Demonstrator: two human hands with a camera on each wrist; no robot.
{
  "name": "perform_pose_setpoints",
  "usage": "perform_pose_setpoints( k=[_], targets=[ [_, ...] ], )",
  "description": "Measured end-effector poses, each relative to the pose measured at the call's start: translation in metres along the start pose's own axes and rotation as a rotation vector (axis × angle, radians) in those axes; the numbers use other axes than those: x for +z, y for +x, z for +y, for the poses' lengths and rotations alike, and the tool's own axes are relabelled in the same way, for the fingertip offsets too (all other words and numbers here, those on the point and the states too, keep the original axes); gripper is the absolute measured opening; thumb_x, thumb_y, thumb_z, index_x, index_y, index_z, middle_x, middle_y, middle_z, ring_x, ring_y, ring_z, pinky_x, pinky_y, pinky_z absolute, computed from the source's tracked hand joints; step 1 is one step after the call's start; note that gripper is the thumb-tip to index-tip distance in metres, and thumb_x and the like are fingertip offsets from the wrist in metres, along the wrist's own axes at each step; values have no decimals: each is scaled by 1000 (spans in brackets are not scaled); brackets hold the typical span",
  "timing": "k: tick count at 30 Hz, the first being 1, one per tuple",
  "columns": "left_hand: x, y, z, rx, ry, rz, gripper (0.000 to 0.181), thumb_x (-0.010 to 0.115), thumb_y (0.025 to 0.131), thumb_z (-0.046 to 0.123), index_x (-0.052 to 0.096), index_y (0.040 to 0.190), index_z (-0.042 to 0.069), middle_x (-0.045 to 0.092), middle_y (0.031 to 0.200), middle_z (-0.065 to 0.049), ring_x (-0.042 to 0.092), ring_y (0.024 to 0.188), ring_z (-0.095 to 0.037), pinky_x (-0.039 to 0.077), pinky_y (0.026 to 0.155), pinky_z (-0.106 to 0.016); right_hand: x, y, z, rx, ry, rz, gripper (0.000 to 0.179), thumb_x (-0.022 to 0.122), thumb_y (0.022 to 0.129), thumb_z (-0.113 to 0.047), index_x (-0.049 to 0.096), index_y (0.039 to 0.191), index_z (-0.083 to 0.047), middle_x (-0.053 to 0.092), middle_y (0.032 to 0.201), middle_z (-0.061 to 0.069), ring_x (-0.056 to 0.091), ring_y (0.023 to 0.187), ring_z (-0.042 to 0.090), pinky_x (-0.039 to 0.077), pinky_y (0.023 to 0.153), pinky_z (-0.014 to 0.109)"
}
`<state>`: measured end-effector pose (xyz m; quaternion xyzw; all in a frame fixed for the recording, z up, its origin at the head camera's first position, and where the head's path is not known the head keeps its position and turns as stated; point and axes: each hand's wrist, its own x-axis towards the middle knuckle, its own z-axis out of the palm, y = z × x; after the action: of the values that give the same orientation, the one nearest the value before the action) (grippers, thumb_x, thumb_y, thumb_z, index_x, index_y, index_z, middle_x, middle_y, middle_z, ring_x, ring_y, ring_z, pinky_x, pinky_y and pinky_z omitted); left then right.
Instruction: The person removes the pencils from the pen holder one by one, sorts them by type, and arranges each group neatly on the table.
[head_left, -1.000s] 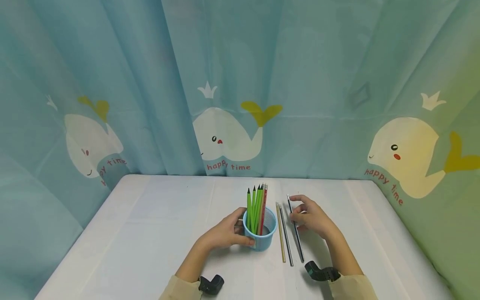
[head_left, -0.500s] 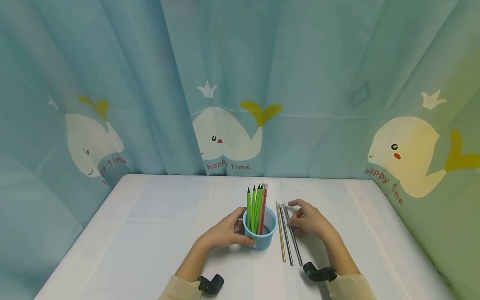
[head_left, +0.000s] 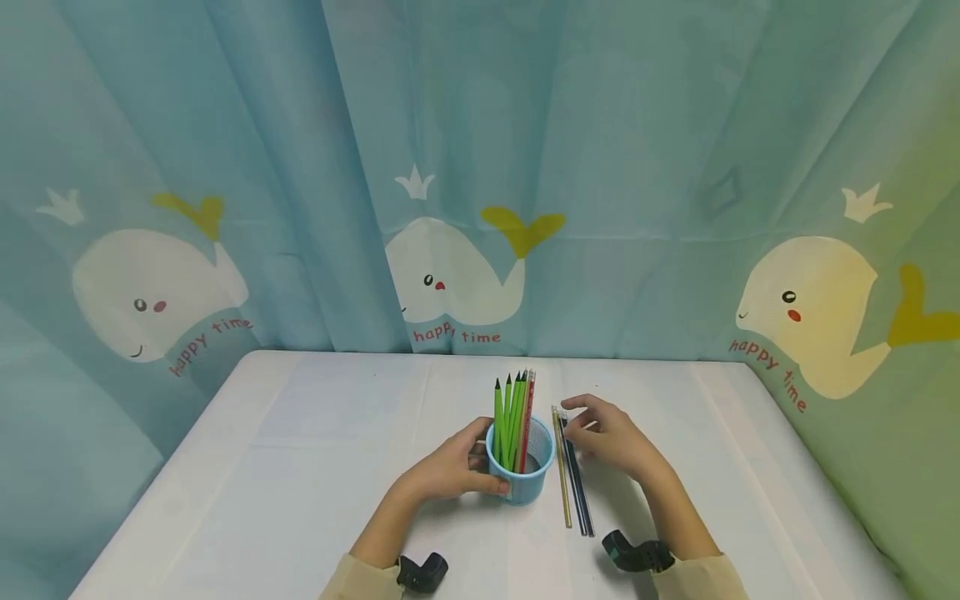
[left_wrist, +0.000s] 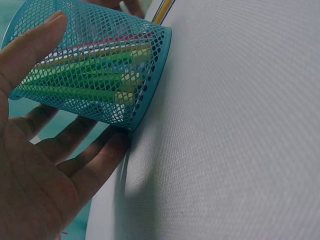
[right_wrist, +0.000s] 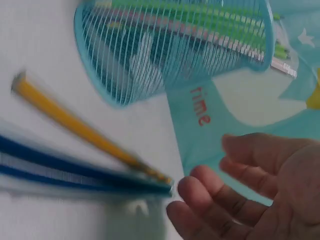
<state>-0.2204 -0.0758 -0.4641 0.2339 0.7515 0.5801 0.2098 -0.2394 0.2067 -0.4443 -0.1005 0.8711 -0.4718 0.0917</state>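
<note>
My left hand (head_left: 453, 462) holds a light blue mesh pencil cup (head_left: 522, 487) from its left side, thumb toward the near side and fingers spread along the far wall. Green pencils (left_wrist: 85, 82) and a red-patterned pencil (head_left: 528, 417) stand in the cup, leaning left. Right of it, on the table, lie a gold pencil (head_left: 562, 479) and two dark blue pencils (right_wrist: 65, 175) close together. My right hand (head_left: 611, 433) is at the far end of the dark pencils, fingers loosely bent. In the right wrist view its fingertips (right_wrist: 187, 187) are right at the pencil ends, thumb apart.
The white table (head_left: 315, 492) extends around both hands. Behind it hangs a blue-green curtain (head_left: 637, 167) printed with white whales. A black wrist device (head_left: 423, 573) sits at each sleeve.
My right hand has moved left, and the rightmost dark pencil now lies against the other dark one. My left hand and the cup stay put. The curtain's left part has shifted.
</note>
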Motion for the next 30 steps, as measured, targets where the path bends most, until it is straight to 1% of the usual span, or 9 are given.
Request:
perform_pose_setpoints(
  k=[2,6,10,14,16,19,22,27,30],
  targets=[
    [0,0,0,3,-3,-2,85,85,77,7,37,148,11,57,136,-11,59,125,-28,48,107,-37,3,0,-5,-60,-8,5,38,66,95,-15,59,131,-4,67,100,8,66,87,21,58,70,32],
    [0,0,1,7,-3,-5,85,84,78,8,36,148,12,57,136,-11,58,125,-28,48,108,-37,11,0,-14,-167,20,-3,36,65,97,-19,61,130,-5,70,107,8,66,98,23,57,81,37],
    [0,-1,2,2,11,1,86,84,79,10,36,149,13,56,138,-10,58,126,-28,47,108,-38,19,0,-16,-238,80,-30,35,56,103,-22,58,134,-7,70,116,11,66,107,28,56,88,38],
    [1,-2,2,-8,15,8,86,85,78,10,35,149,13,56,138,-10,58,125,-28,47,108,-39,25,-1,-18,-247,149,-37,35,49,106,-25,57,136,-10,66,126,14,64,114,34,57,89,37],
    [1,-3,3,-10,14,10,87,85,78,10,35,149,12,56,138,-10,58,125,-27,47,108,-39,28,-1,-20,-244,169,-41,36,48,107,-27,56,137,-10,63,133,15,61,120,36,57,92,44],
    [0,-3,4,-8,7,10,87,85,78,9,35,149,12,56,138,-11,59,124,-27,48,107,-38,32,-1,-23,-248,161,-50,37,49,106,-30,56,138,-12,59,139,12,55,128,36,50,101,55],
    [0,-4,4,-1,4,10,87,84,78,9,35,149,12,56,138,-11,59,124,-28,48,107,-38,33,0,-25,-272,147,-67,37,53,104,-28,57,136,-10,61,137,11,56,128,33,46,106,57],
    [1,-3,3,1,6,9,85,84,79,9,36,149,13,56,138,-10,59,124,-26,48,107,-36,32,-1,-25,-298,144,-73,32,54,104,-24,60,131,-10,66,127,8,62,117,27,51,101,49],
    [2,-3,2,-1,7,6,85,84,78,9,36,149,13,57,137,-9,60,122,-24,49,106,-35,29,-3,-24,-303,138,-59,29,54,104,-24,62,128,-10,67,124,8,61,116,28,50,100,51]
  ],
)
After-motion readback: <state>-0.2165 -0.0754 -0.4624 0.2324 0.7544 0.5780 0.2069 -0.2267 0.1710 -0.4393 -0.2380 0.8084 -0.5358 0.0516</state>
